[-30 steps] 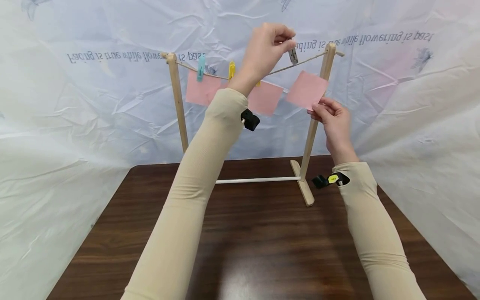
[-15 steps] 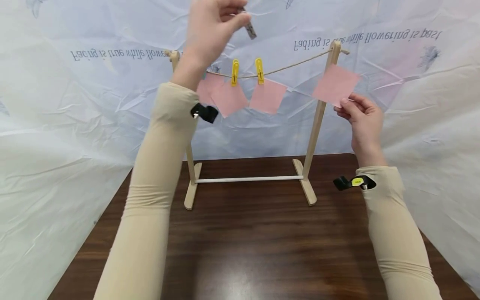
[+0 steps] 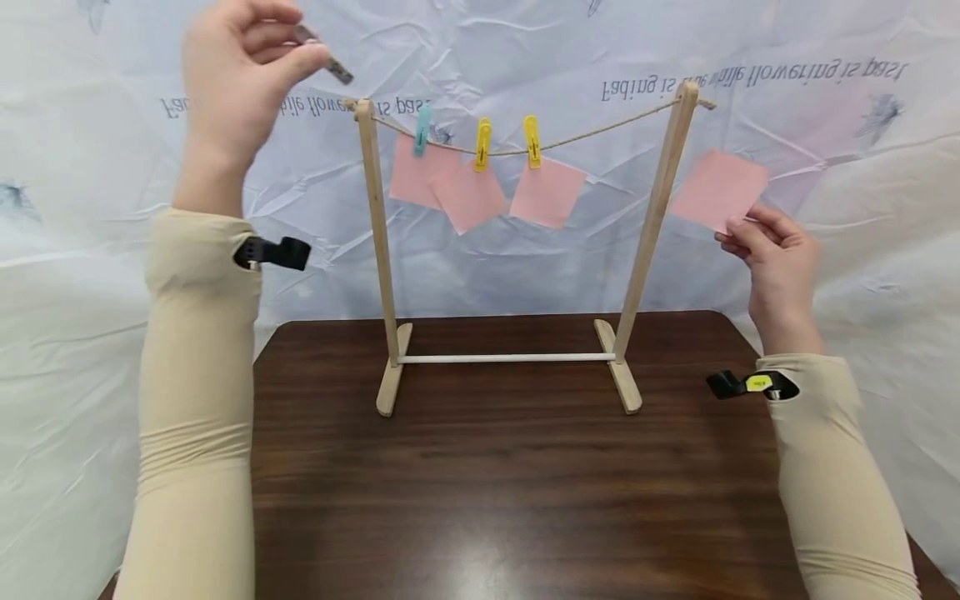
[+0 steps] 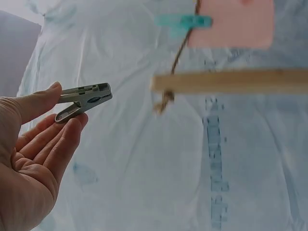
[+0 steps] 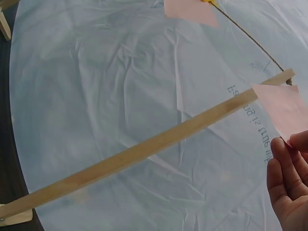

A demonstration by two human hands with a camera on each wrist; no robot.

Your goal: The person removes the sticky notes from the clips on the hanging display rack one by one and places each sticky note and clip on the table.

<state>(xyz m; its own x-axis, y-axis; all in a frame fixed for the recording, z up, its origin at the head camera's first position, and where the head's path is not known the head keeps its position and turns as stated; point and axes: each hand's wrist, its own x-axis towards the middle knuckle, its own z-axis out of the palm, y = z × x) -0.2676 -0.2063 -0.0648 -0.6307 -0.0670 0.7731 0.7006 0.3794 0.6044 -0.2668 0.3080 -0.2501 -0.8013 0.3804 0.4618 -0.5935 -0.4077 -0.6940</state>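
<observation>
My left hand point(image 3: 240, 83), raised to the left of the wooden rack, pinches a grey clothespin point(image 4: 86, 99) between thumb and fingers. Beyond the rack's right post, my right hand point(image 3: 783, 267) holds a pink paper square point(image 3: 720, 190) by its lower corner. A sagging string point(image 3: 600, 131) runs between the post tops. On it hang pink papers: one under a teal clothespin point(image 3: 422, 131), one under a yellow clothespin point(image 3: 482, 144), and one under another yellow clothespin point(image 3: 532, 142). The first two papers overlap.
The rack's right post point(image 3: 654, 229) and left post point(image 3: 380, 233) stand on feet joined by a white rod point(image 3: 506, 358). Beneath is a dark brown wooden table point(image 3: 450, 483). A wrinkled pale printed sheet point(image 3: 510, 267) hangs behind.
My left hand has moved far left, carrying the grey clothespin away from the string. My right hand has shifted right with its paper, past the right post. The hanging papers are now uncovered.
</observation>
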